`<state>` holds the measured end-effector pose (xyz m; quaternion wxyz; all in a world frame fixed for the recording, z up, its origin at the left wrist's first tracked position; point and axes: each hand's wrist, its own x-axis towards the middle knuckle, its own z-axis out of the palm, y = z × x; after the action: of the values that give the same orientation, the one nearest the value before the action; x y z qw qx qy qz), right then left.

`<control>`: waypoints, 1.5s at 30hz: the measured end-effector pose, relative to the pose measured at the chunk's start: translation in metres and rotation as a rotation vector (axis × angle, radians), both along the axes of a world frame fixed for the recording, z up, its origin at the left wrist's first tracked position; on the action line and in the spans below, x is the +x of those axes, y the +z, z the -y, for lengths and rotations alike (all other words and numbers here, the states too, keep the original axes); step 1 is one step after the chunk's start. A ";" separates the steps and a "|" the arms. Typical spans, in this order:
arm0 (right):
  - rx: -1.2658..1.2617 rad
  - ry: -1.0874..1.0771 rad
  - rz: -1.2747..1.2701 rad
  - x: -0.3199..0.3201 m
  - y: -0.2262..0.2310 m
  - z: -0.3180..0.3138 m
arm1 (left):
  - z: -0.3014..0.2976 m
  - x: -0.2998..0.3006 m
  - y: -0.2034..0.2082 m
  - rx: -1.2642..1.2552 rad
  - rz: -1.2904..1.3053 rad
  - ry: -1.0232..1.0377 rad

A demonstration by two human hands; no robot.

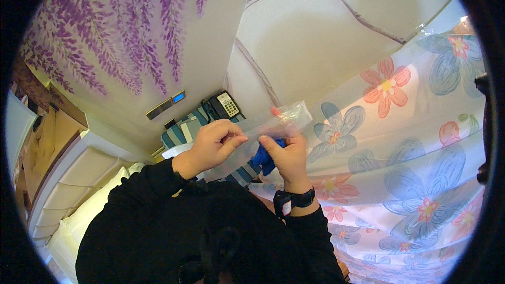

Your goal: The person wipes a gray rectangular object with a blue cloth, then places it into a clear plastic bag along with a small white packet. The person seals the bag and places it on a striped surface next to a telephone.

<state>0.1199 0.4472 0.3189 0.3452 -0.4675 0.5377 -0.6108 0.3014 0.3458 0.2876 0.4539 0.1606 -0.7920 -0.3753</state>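
Blk top [210,226] nearest; clr bag [288,117] spans L fingers [233,142] to R fingers [271,146].

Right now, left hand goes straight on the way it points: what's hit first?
Past the clear plastic bag it holds, the left hand would probably meet the right hand, thumb first; the blue item sits slightly lower in the picture. Depth is unclear from one view.
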 end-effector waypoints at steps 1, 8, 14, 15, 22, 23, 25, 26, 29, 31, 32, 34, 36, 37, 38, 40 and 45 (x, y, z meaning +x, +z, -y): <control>0.011 0.031 -0.031 0.001 0.000 0.000 | 0.001 0.000 0.000 -0.010 -0.010 -0.003; 0.122 0.059 -0.216 0.002 -0.002 0.000 | 0.004 -0.004 0.000 -0.065 -0.090 -0.024; 0.077 0.040 -0.332 0.000 -0.004 -0.001 | 0.004 -0.004 -0.001 -0.142 -0.145 0.013; 0.040 0.039 -0.326 0.001 -0.006 -0.002 | 0.004 -0.004 -0.001 -0.140 -0.138 0.016; -0.003 -0.001 -0.113 -0.002 -0.017 -0.006 | -0.002 0.000 -0.002 0.147 -0.121 -0.008; 0.009 -0.032 -0.091 -0.002 -0.018 -0.006 | -0.002 0.000 -0.002 0.248 -0.150 -0.043; 0.024 -0.105 -0.022 -0.003 -0.018 -0.005 | -0.001 0.002 -0.001 0.199 -0.119 -0.009; 0.013 -0.096 -0.135 -0.002 -0.018 -0.004 | -0.001 0.003 0.000 0.213 -0.116 -0.001; 0.003 -0.042 -0.408 0.000 -0.017 -0.002 | 0.000 0.002 0.000 0.202 -0.092 -0.026; 0.023 0.028 -0.500 0.002 -0.016 -0.001 | 0.001 0.002 0.001 0.117 -0.107 0.014; 0.041 0.064 -0.477 0.002 -0.015 -0.001 | 0.001 0.001 0.001 0.085 -0.102 0.033; 0.057 0.144 -0.415 0.003 -0.013 -0.001 | 0.003 0.001 0.001 0.051 -0.098 0.055; 0.109 0.146 -0.401 0.003 -0.011 -0.001 | 0.005 0.002 0.001 0.027 -0.087 0.072; 0.157 0.141 -0.396 0.003 -0.011 -0.001 | 0.006 0.003 0.001 0.013 -0.083 0.079; 0.121 0.147 -0.378 0.004 -0.010 0.000 | 0.006 0.003 0.001 0.004 -0.081 0.093; 0.096 0.138 -0.351 0.005 -0.009 0.000 | 0.005 0.004 0.001 -0.007 -0.082 0.080; 0.014 0.110 -0.382 0.010 -0.010 0.003 | 0.005 0.003 0.001 -0.055 -0.113 0.066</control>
<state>0.1297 0.4439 0.3093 0.2730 -0.6013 0.5714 -0.4873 0.3048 0.3406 0.2886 0.5141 0.1526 -0.7695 -0.3469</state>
